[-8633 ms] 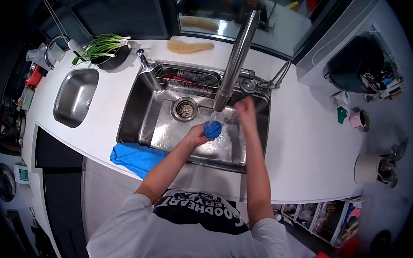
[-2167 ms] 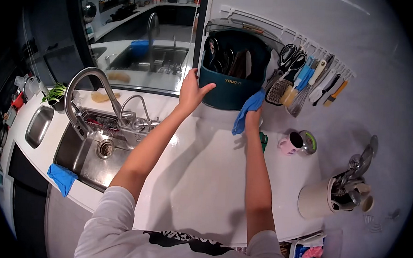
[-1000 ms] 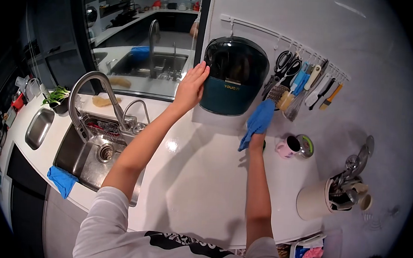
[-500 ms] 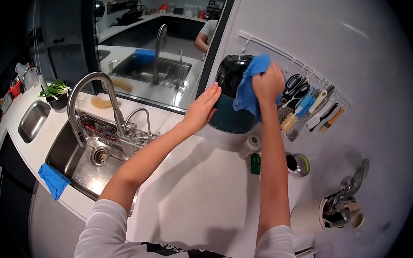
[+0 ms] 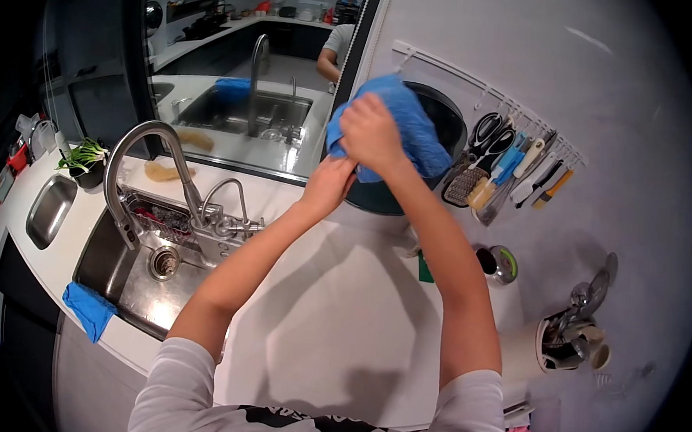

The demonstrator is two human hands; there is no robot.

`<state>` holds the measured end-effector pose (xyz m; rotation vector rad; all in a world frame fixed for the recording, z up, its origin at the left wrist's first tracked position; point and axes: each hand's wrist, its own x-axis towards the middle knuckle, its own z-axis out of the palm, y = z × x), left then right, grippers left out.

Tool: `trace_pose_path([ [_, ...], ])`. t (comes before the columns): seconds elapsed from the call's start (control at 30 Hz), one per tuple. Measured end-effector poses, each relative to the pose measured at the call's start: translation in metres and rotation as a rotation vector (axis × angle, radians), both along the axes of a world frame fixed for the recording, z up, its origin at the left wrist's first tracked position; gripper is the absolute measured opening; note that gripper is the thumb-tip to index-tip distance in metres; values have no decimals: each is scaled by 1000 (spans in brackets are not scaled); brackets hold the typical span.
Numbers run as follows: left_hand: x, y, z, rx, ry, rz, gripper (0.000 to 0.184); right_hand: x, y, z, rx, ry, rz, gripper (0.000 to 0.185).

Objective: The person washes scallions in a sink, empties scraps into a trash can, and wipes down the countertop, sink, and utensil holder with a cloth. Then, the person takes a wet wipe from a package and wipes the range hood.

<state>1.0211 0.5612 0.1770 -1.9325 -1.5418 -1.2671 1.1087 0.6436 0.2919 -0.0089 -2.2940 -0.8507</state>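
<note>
A dark green container [image 5: 376, 198] with a rounded body and a black top stands against the wall at the back of the counter. My right hand [image 5: 371, 135] is closed on a blue cloth [image 5: 417, 130], which is spread across the left and front part of the container's top. Just below it, my left hand [image 5: 329, 185] rests at the container's left side with its fingers laid out, their tips partly covered by the right hand. The cloth and both hands hide much of the container's top and left edge.
Left of me is a steel sink [image 5: 143, 283] with a tall curved faucet [image 5: 112, 174]. Another blue cloth [image 5: 89, 310] drapes over its front edge. Scissors [image 5: 487, 131] and other tools hang from a wall rail [image 5: 478, 88]. A utensil holder [image 5: 520, 352] stands right.
My right hand has swept the blue cloth leftward across the container's top, from its right side to above my left hand. The left hand has shifted slightly down and left.
</note>
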Motion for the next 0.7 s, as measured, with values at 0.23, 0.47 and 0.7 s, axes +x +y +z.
trace_pose_path([
  [0.23,-4,-2,0,-50,-11,6,50,5,10,4,130,172,107,20],
  [0.47,-3,-1,5,64,52,-16,67,38,20,25,-95,694,-192,29],
  [0.7,-4,1,3,45,17,-39,68,59,43,-9,-180,1105,-229,41],
])
